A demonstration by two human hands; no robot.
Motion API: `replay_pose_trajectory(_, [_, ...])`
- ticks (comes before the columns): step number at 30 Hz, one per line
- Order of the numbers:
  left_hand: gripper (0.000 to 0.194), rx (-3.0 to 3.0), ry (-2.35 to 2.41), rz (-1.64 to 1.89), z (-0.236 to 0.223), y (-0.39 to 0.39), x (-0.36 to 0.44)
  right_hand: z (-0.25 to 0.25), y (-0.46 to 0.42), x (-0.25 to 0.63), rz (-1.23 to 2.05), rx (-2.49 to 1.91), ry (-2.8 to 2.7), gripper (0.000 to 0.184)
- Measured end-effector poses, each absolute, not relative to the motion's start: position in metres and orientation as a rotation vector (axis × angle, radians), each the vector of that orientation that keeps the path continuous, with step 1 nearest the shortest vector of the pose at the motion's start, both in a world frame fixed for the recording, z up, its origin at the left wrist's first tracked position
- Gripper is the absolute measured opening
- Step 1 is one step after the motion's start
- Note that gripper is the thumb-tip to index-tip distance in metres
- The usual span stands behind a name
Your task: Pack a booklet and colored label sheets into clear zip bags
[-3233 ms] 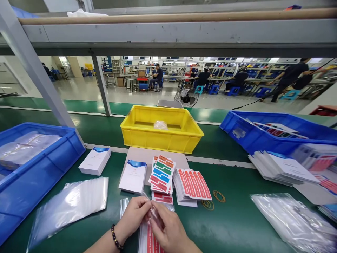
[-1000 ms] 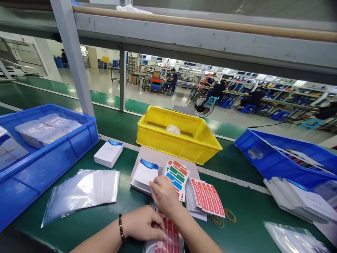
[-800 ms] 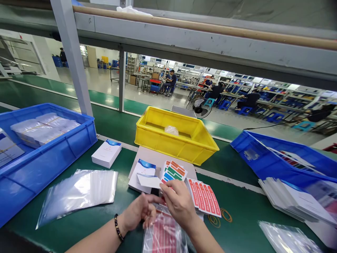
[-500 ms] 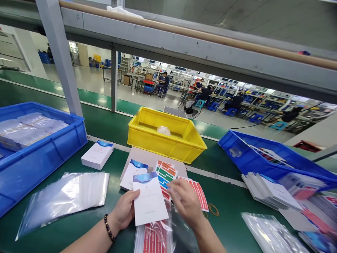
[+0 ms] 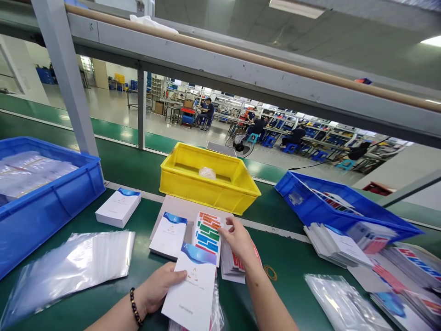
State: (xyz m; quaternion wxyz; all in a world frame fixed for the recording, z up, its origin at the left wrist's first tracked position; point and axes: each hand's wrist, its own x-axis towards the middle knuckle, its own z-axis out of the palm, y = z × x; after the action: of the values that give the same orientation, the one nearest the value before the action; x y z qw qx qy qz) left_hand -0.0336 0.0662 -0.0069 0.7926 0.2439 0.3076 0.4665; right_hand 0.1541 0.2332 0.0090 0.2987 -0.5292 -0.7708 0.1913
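the fingers of our left hand point(image 5: 156, 288) are clamped on a leaflet point(image 5: 193, 294), thumb flat on its smooth white face, a curved blue band along its top. we hold it tilted, low in front of us, partly over a glossy, crinkled clear bag point(image 5: 217, 310). round our left wrist sits a bracelet point(image 5: 135, 308) of round dark beads.

the fingers of our right hand point(image 5: 239, 239) are bent at the edge of some colour-printed sheets point(image 5: 206, 234), zigzag blocks in orange, green and blue; we cannot tell whether they pinch one. under that hand fan out the red-striped sheets point(image 5: 228, 265).

just left of the colour-printed sheets we have a square-edged leaflet stack point(image 5: 168, 236), partly on flat grey board point(image 5: 200, 207). thin tan rubber bands point(image 5: 267, 267) lie on the smooth green desk point(image 5: 285, 262).

farther left are slick, overlapping plastic sleeves point(image 5: 82, 262), a thick paper block point(image 5: 119, 207) and a blue bin point(image 5: 51, 211) of film-wrapped bundles point(image 5: 31, 170). beyond the board stands a ribbed yellow bin point(image 5: 203, 195) with a crumpled clear bundle point(image 5: 207, 173) inside; to our right, another blue crate point(image 5: 299, 198).
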Motion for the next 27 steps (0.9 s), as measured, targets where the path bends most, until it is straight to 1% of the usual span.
replay_pose_trajectory(1, [0.04,0.528,0.663,0.995,-0.007,0.066,-0.033,0.008,0.234,0.154,0.536,-1.397,-2.041,0.026])
replay_pose_trajectory(2, [0.04,0.531,0.667,0.984,-0.007,0.066,-0.032,0.007,0.235,0.153,0.566,-1.385,-2.037,0.026])
replay_pose_trajectory(5, [0.042,0.537,0.679,0.956,-0.009,0.066,-0.031,0.005,0.237,0.15,0.655,-1.346,-2.015,0.007])
replay_pose_trajectory(6, [0.042,0.535,0.683,0.951,-0.01,0.066,-0.031,0.005,0.237,0.15,0.683,-1.331,-2.0,0.008])
replay_pose_trajectory(8, [0.043,0.532,0.687,0.949,-0.012,0.066,-0.031,0.007,0.238,0.152,0.745,-1.295,-1.958,0.016])
replay_pose_trajectory(12, [0.041,0.522,0.708,0.951,-0.016,0.065,-0.031,0.014,0.24,0.167,0.857,-1.226,-1.788,0.026])
replay_pose_trajectory(16, [0.042,0.451,0.747,0.97,-0.015,0.066,-0.027,0.021,0.228,0.181,0.99,-1.199,-1.624,0.04])
replay_pose_trajectory(19, [0.048,0.346,0.719,1.016,-0.012,0.067,-0.022,0.019,0.203,0.177,1.24,-1.177,-1.651,0.041])
replay_pose_trajectory(21, [0.052,0.302,0.716,1.035,-0.012,0.067,-0.018,0.015,0.181,0.168,1.462,-1.158,-1.696,0.039])
replay_pose_trajectory(22, [0.052,0.301,0.726,1.043,-0.012,0.067,-0.017,0.012,0.171,0.163,1.517,-1.159,-1.722,0.037])
replay_pose_trajectory(24, [0.046,0.325,0.764,1.053,-0.012,0.067,-0.016,0.006,0.156,0.156,1.472,-1.181,-1.783,0.032])
replay_pose_trajectory(27, [0.036,0.315,0.821,1.048,-0.008,0.067,-0.015,0.001,0.152,0.161,1.15,-1.222,-1.878,0.028])
